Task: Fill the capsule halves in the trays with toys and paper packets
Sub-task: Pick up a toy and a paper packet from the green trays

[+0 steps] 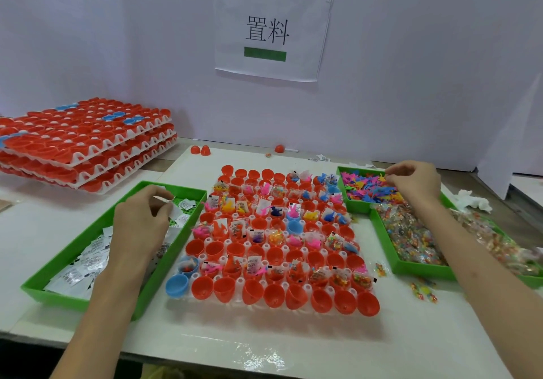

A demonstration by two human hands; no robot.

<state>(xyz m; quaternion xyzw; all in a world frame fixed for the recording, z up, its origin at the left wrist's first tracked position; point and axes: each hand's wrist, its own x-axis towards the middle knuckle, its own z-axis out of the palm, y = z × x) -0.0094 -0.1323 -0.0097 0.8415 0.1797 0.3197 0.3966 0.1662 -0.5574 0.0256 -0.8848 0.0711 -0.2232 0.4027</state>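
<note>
a white plastic grid tray [241,281] sat in the middle of the white bench [293,349], holding rows of red and blue plastic capsule halves [273,296], open side up. many halves in the middle and far rows already held small toys and packets; the nearest row and one row further back were bare.

the left hand [141,220] hovered over a long green plastic tray [55,298] at the left, which held small white printed paper packets [88,264]. its thumb and fingertips were pressed together on a white paper packet [166,199], lifted just above the pile.

the right hand [414,182] was over a small green plastic tray [357,207] at the far right, its fingers curled down to the heap of coloured plastic toys [367,187]; whether it gripped one could not be told. just beside that tray, nearer, lay a larger green tray [423,271] of clear wrapped packets [411,237].

at the far left stood a stack of white trays with red capsule halves [88,143]. a white paper sign [270,29] hung on the wall.
</note>
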